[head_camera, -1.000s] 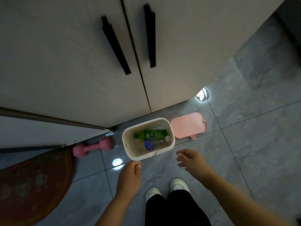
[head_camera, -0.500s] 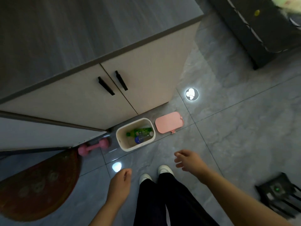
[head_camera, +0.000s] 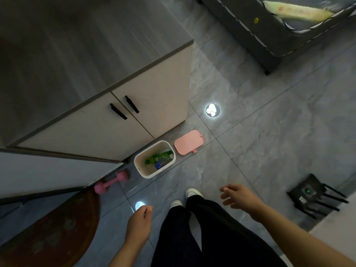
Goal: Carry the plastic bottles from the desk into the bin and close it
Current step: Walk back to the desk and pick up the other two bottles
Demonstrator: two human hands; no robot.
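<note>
- The bin (head_camera: 154, 171) sat on the floor right up against the foot of the cabinet (head_camera: 134, 120), near its right-hand corner, with its top wide open.
- Your side of the bin was all bare grey tile (head_camera: 250, 141), and the floor ran on clear to the right past the cabinet's corner, so plenty of room to move there.
- Left of the bin things were tighter: one pink dumbbell (head_camera: 110, 182) lay just beside it, and a reddish rug (head_camera: 54, 234) spread out beyond that.
- Inside the bin you had two plastic bottles: a green bottle (head_camera: 160, 156) lying across the far side and a clear bottle with a blue label (head_camera: 162, 163) lying against it on the near side.
- One pink lid (head_camera: 188, 142) lay flat on the tile just right of the bin, not touching it as far as I could tell.
- Way off right of the bin, a black router (head_camera: 312, 193) with its antennas sat on the floor.
- Your left hand (head_camera: 139, 222) hung loosely curled and held nothing, well on the near side of the bin.
- Your right hand (head_camera: 238, 197) was half open with fingers spread, empty too, nearer the lid's side.
- Your two white shoes (head_camera: 193, 192) stood between the hands, pointing at the bin.
</note>
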